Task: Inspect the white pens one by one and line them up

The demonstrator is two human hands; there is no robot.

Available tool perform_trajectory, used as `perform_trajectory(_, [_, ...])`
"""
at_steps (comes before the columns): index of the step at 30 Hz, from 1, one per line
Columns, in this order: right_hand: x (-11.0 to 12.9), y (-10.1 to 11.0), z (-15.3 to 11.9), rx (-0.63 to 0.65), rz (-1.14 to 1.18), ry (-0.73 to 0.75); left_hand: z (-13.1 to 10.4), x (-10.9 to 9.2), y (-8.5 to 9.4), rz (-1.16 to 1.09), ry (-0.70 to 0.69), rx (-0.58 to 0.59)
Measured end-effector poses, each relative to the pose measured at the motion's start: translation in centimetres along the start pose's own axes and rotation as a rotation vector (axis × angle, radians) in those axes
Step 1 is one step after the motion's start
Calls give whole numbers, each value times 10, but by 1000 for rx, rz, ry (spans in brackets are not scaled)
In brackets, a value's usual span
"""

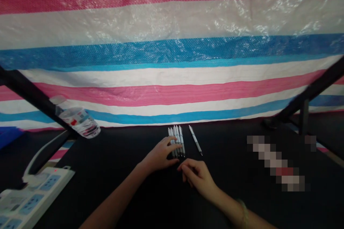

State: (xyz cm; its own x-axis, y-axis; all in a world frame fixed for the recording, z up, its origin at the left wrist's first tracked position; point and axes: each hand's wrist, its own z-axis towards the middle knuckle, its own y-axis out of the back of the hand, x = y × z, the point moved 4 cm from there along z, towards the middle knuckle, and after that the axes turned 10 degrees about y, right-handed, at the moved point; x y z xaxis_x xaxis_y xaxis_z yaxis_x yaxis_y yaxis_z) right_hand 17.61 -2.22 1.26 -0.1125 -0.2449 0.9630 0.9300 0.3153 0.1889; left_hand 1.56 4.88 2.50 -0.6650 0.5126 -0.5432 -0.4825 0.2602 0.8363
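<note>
Left grip (162, 153) is spread open over slim white-and-grey pens (178, 135), aligned side by side — one lone pen (195, 140) is set apart; right grip (199, 175) is curled — closure cannot be told.

Two bare forearms reach in from below, grips close together and near the middle of the view.
The left forearm (118, 193) slants up and to the right, its wrist (142, 167) nearly in line with it; the left grip (162, 153) is turned knuckles up, fingers (175, 147) spread and slightly bent, thumb (171, 164) apart from them and pointing toward the other side. The right forearm (231, 204) slants up and to the left, and the right grip (199, 175) sits a little nearer the body, loosely curled, its fingertips near the left thumb but apart from it; the lower fingers are partly hidden.
</note>
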Motion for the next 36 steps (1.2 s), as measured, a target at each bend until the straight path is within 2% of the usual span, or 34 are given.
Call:
perform_trajectory(5, [16, 34, 11, -115, -350, 105, -1, -6, -3, -1, -22, -23])
perform_trajectory(9, [14, 59, 15, -197, -797, -10, -5, -7, 0, -12, 4, -36])
perform_trajectory(12, [7, 64, 16, -219, -1149, -80, -16, -10, 4, -59, 60, -75])
perform_trajectory(15, [-3, 59, 18, -146, -1300, -97, -34, -14, 8, -138, 95, -154])
perform_trajectory(19, [-9, 57, 17, -50, -1253, -89, -55, -15, 9, -267, 199, -235])
perform_trajectory(22, [-1, 63, 7, -61, -1204, -94, -63, -18, 10, -378, 262, -267])
perform_trajectory(23, [4, 67, 2, -89, -1184, -101, -65, -19, 11, -426, 283, -269])
perform_trajectory(25, [17, 76, -11, -242, -1095, -97, -67, -21, 11, -532, 336, -250])
perform_trajectory(27, [32, 81, -23, -346, -978, -9, -68, -23, 8, -646, 399, -212])
perform_trajectory(28, [38, 81, -27, -352, -881, 45, -68, -23, 6, -710, 428, -192])
perform_trajectory(30, [44, 79, -32, -329, -662, 67, -68, -24, -3, -852, 469, -157])
perform_trajectory(32, [42, 74, -33, -290, -469, 20, -68, -24, -13, -976, 485, -129])
perform_trajectory(36, [23, 58, -30, -170, -159, -77, -70, -28, -26, -1006, 456, -101])
